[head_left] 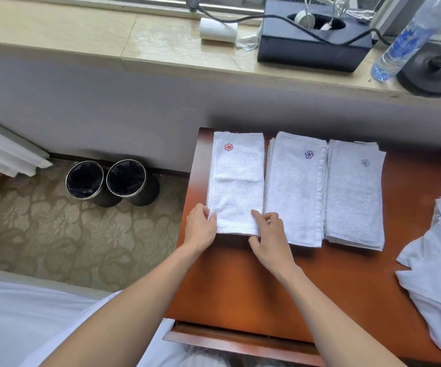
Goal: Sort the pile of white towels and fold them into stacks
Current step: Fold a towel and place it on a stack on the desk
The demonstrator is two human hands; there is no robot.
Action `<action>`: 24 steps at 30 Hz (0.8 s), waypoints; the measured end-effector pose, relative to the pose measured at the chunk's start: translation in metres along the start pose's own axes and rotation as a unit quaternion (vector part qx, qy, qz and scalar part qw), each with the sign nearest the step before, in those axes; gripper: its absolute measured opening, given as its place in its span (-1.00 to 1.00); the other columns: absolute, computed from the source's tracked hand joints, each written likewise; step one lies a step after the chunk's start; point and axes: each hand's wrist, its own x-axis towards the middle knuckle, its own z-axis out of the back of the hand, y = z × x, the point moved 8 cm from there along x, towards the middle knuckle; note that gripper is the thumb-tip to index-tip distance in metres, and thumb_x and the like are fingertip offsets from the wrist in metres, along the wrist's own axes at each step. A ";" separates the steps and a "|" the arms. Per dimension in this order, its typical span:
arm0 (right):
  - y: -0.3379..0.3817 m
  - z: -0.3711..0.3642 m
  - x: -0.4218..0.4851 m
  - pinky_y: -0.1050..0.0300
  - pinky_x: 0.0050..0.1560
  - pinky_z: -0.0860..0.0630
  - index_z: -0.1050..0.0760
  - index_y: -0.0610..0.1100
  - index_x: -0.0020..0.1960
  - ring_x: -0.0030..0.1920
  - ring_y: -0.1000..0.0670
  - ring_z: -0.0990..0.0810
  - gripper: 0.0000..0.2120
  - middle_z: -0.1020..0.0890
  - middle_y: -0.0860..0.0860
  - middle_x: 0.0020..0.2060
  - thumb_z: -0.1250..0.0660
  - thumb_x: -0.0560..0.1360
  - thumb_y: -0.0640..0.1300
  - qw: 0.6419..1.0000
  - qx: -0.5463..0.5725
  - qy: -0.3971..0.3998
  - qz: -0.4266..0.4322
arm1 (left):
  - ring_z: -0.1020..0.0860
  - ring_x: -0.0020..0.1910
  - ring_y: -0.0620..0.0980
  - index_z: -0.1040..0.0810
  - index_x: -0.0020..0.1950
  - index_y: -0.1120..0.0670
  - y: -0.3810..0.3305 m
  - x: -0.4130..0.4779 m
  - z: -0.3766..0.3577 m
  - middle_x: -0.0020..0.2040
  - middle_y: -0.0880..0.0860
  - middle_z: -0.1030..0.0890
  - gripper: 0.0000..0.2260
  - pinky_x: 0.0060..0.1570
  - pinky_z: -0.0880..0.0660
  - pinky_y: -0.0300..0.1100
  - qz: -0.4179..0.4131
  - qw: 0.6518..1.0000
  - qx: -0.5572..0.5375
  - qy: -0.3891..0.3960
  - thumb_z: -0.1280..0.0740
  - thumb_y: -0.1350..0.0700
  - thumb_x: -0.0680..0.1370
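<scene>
Our bare forearms reach forward over the worktop [253, 287] to the red-flower towel [237, 197], which lies at the far left of the worktop, its left side close to the worktop's left edge. Our left hand [200, 226] curls its fingers round the towel's near left corner. Our right hand [269, 239] pinches the near right corner, forefinger on top and thumb at the near hem.

This towel is white, folded into a long narrow strip, with a shorter flap doubled over its far half and a red flower stitched at the far end. Just beside it to the right sits the purple-flower stack [293, 192], and touching that the grey-flower stack [354, 197], both folded to the same long shape. Well apart, at the right edge, the loose pile [436, 274] lies crumpled and hangs over the side.

Bare wood runs between us and the stacks, and between the third stack and the pile.

On the carpet [55, 234] to the left stand two round bins [85, 181] side by side, touching, with dark liners; we cannot tell what is in them. On the window sill [81, 30] beyond, a black box [312, 46] has an oval opening with pale objects inside and a cable [240, 21] across it. A paper roll [218, 30] lies to its left, a water bottle [410, 41] to its right.
</scene>
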 end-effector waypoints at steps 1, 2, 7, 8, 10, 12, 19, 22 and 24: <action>0.000 -0.002 -0.003 -0.02 0.26 -0.46 -0.32 -0.06 0.57 0.19 -0.08 -0.37 -0.38 -0.34 -0.02 0.22 -0.32 0.52 -0.13 0.999 -0.032 -0.004 0.005 | -0.50 0.00 0.10 -0.45 -0.03 0.13 0.003 0.000 0.000 -0.06 0.03 -0.53 -0.90 0.02 -0.44 -0.02 0.001 1.000 -0.006 0.002 -0.32 0.12 0.62; 0.000 -0.003 -0.007 -0.04 0.31 -0.43 -0.32 -0.05 0.57 0.23 -0.09 -0.36 -0.37 -0.34 -0.03 0.28 -0.33 0.51 -0.07 0.998 -0.056 -0.008 0.007 | -0.50 -0.01 0.09 -0.45 -0.02 0.12 0.004 -0.001 0.000 -0.07 0.02 -0.53 -0.91 -0.01 -0.44 -0.04 0.001 1.000 -0.010 0.004 -0.32 0.12 0.62; 0.006 -0.004 -0.012 -0.12 0.58 -0.15 -0.25 -0.13 0.60 0.61 -0.14 -0.10 -0.35 -0.15 -0.07 0.64 -0.28 0.58 0.06 0.991 -0.113 -0.022 0.071 | -0.47 0.00 0.08 -0.39 0.10 0.11 -0.004 -0.006 0.001 0.03 0.03 -0.46 -0.85 -0.01 -0.40 -0.08 -0.050 0.999 0.004 0.000 -0.30 0.24 0.58; 0.007 -0.006 -0.010 -0.12 0.60 -0.10 -0.20 -0.14 0.63 0.64 -0.13 -0.05 -0.34 -0.11 -0.07 0.66 -0.24 0.61 0.08 0.988 -0.129 -0.006 0.082 | -0.45 0.03 0.09 -0.40 0.17 0.13 -0.011 -0.009 0.003 0.09 0.06 -0.43 -0.79 0.04 -0.41 -0.06 -0.080 0.996 0.027 -0.008 -0.29 0.28 0.55; 0.006 -0.015 -0.008 -0.07 0.64 0.05 -0.07 -0.13 0.68 0.67 -0.09 0.07 -0.33 0.01 -0.04 0.68 -0.15 0.66 0.11 0.983 -0.158 0.038 0.087 | -0.42 0.10 0.12 -0.43 0.27 0.15 -0.021 -0.016 0.003 0.18 0.11 -0.38 -0.64 0.15 -0.40 -0.03 -0.137 0.983 0.122 -0.022 -0.29 0.33 0.49; 0.006 -0.021 -0.014 -0.02 0.65 0.14 -0.05 -0.12 0.68 0.67 -0.07 0.11 -0.36 0.03 -0.04 0.69 -0.12 0.68 0.08 0.981 -0.163 0.061 0.089 | -0.40 0.21 0.14 -0.49 0.28 0.10 -0.024 -0.028 -0.003 0.30 0.12 -0.38 -0.62 0.22 -0.37 -0.01 -0.181 0.956 0.228 -0.027 -0.31 0.32 0.47; 0.010 -0.014 -0.055 0.06 0.64 0.12 -0.20 -0.14 0.65 0.67 -0.08 -0.03 -0.41 -0.12 -0.05 0.67 -0.18 0.62 -0.17 0.988 -0.116 0.040 0.098 | -0.30 0.51 0.13 -0.52 0.27 0.04 -0.026 -0.056 -0.031 0.53 0.08 -0.36 -0.66 0.42 -0.23 0.02 -0.296 0.904 0.306 0.038 -0.28 0.23 0.51; 0.004 -0.007 -0.074 0.06 0.65 0.06 -0.23 -0.13 0.64 0.67 -0.06 -0.05 -0.41 -0.13 -0.05 0.66 -0.20 0.62 -0.20 0.991 -0.098 0.036 0.085 | -0.24 0.55 0.12 -0.45 0.40 0.02 -0.022 -0.071 -0.041 0.56 0.06 -0.31 -0.60 0.47 -0.17 0.04 -0.285 0.904 0.313 0.065 -0.27 0.17 0.55; -0.004 0.001 -0.085 0.05 0.65 0.04 -0.21 -0.11 0.65 0.66 -0.05 -0.05 -0.41 -0.13 -0.03 0.66 -0.20 0.63 -0.19 0.993 -0.089 0.028 0.068 | -0.20 0.57 0.10 -0.39 0.48 0.01 -0.023 -0.082 -0.046 0.57 0.04 -0.28 -0.55 0.50 -0.14 0.06 -0.275 0.903 0.321 0.071 -0.24 0.13 0.57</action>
